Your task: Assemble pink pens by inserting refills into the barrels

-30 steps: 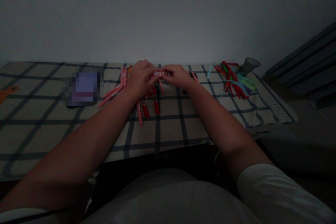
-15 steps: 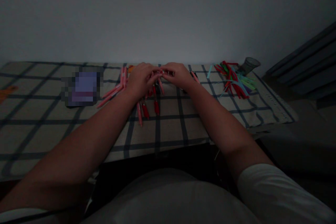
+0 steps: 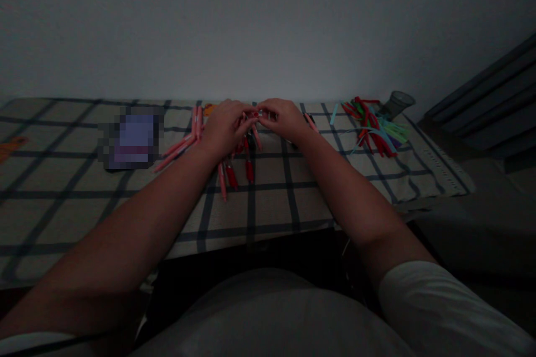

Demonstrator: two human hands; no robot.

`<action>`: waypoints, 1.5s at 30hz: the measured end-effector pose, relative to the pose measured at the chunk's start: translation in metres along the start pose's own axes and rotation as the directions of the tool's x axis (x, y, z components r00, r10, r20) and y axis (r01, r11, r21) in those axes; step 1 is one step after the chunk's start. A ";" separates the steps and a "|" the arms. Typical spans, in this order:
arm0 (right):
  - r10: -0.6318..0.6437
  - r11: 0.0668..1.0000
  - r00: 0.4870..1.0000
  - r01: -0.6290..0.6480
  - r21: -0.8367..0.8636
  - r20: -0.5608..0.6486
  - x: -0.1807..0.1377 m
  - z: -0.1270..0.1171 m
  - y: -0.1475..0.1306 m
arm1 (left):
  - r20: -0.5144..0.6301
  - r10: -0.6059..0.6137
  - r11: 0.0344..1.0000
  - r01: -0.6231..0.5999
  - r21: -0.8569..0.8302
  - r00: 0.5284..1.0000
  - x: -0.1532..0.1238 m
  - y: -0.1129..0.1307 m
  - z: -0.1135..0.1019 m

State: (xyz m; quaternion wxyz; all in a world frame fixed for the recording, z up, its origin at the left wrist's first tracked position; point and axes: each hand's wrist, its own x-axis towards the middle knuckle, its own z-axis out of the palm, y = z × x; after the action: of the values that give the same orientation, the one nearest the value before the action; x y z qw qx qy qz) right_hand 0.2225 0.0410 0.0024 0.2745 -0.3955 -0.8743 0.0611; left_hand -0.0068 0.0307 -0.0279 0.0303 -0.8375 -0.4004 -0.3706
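Observation:
At the middle of the table, my left hand (image 3: 229, 125) and my right hand (image 3: 283, 118) meet at the fingertips. Both pinch a small red-and-white piece (image 3: 255, 115), mostly covered by the fingers, so its exact kind is unclear. Under and in front of my left hand lie red-ended pieces (image 3: 249, 170) that look like pen parts, and a pink pen (image 3: 221, 181). More pink pens (image 3: 180, 148) lie left of my left wrist. Beside my right wrist, a pink stick-like item (image 3: 312, 122) with something dark shows partly.
A checked cloth (image 3: 268, 201) covers the table, which stands against a wall. On the left is a blurred-out, phone-like object (image 3: 134, 136). Coloured strips (image 3: 371, 128) and a grey cup lying tilted (image 3: 397, 104) are at the right. Orange items lie at the far left and behind my left hand.
My fingers have shifted slightly around the small piece, and more of its red and white shows. Everything on the table stays in place.

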 end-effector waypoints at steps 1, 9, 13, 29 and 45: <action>0.007 1.000 1.000 -0.007 0.004 0.001 0.000 0.000 -0.001 | 0.004 0.000 1.000 0.000 0.002 1.000 0.000 0.000 0.000; -0.020 1.000 1.000 0.020 0.020 0.009 0.000 0.002 0.001 | 0.032 0.017 1.000 -0.017 -0.004 0.999 0.002 0.001 -0.002; -0.016 1.000 1.000 0.016 0.019 -0.003 0.000 0.002 0.000 | 0.036 0.022 1.000 -0.022 -0.008 0.999 0.002 0.001 -0.002; 0.001 1.000 1.000 -0.001 0.003 -0.003 -0.001 0.001 -0.005 | 0.016 0.022 1.000 -0.021 -0.015 1.000 0.002 0.001 -0.002; 0.068 0.997 0.998 -0.068 -0.034 0.009 -0.003 -0.003 -0.001 | -0.062 -0.006 1.000 0.006 0.000 0.998 -0.001 0.004 -0.003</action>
State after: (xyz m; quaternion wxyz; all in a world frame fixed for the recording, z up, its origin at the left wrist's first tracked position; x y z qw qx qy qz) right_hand 0.2248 0.0381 0.0043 0.2613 -0.4293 -0.8626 0.0577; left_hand -0.0063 0.0258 -0.0254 0.0416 -0.8243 -0.4020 -0.3964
